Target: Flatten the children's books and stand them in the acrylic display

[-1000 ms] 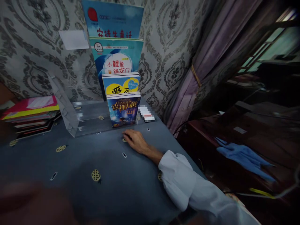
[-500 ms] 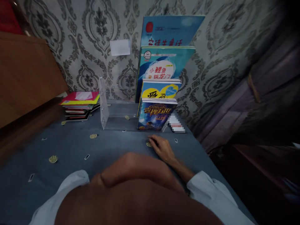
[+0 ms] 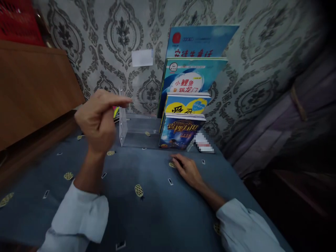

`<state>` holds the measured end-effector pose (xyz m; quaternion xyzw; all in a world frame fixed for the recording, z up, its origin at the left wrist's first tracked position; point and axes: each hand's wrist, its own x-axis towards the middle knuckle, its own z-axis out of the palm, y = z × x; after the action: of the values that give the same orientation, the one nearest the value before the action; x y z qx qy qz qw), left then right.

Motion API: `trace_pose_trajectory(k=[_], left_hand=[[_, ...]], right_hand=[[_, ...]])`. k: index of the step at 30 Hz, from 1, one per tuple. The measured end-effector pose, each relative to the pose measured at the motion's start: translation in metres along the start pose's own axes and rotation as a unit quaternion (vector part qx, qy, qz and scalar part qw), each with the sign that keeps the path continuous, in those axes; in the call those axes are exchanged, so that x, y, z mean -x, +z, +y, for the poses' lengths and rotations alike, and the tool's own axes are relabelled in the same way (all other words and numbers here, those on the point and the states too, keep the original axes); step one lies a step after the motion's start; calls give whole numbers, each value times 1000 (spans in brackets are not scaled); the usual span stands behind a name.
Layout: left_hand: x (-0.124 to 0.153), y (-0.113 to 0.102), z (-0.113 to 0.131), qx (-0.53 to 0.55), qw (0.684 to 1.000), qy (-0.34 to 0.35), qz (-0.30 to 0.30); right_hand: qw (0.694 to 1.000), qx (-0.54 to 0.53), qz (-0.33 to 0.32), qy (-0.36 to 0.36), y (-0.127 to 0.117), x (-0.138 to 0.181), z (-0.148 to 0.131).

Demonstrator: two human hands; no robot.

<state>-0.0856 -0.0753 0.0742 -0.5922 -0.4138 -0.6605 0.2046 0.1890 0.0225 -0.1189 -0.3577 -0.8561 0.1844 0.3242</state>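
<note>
My left hand (image 3: 97,117) is raised before the left end of a clear acrylic book stand (image 3: 123,127). Its index finger points right, the other fingers are bent, and nothing shows in them. My right hand (image 3: 188,170) rests on the tablecloth (image 3: 154,210) in front of the books, its fingers loosely bent and empty. On the stand's right side, books stand in tiers: a dark blue book (image 3: 180,134) at the front, then a yellow and blue book (image 3: 187,102), a teal book (image 3: 210,70), and a tall blue book (image 3: 202,36) at the back.
Behind my left hand, a stack of books (image 3: 116,113) is mostly hidden. A wooden cabinet (image 3: 36,87) stands at the left. A blurred-out flat item (image 3: 204,142) lies right of the stand. Patterned wallpaper (image 3: 122,31) backs the table; a curtain (image 3: 275,129) hangs at the right.
My left hand has moved from low in front of the camera up and left, to the stand's left end. My right hand has stayed on the table. The view has shifted slightly.
</note>
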Motion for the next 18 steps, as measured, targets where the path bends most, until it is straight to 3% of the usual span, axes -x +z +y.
trace_pose_trajectory(k=[2, 4, 5, 6, 8, 11, 18], left_hand=[[-22, 11, -53, -69, 997, -40, -14], [-16, 7, -112, -204, 963, -117, -129], [-9, 3, -140, -297, 920, -147, -208], [-2, -1, -165, -391, 857, -162, -295], [6, -8, -201, -432, 814, -171, -348], [4, -11, -228, -468, 768, -170, -403], [-25, 0, -255, -487, 696, -136, -509]], right_hand=[[1000, -3, 5, 0, 0, 0, 1], [1000, -6, 8, 4, 0, 0, 0], [1000, -9, 9, 6, 0, 0, 0], [1000, -13, 9, 8, 0, -1, -1], [1000, -21, 9, 13, 0, -2, -2], [999, -34, 8, 17, -1, -3, -3], [998, -50, 10, 29, -3, -3, -4]])
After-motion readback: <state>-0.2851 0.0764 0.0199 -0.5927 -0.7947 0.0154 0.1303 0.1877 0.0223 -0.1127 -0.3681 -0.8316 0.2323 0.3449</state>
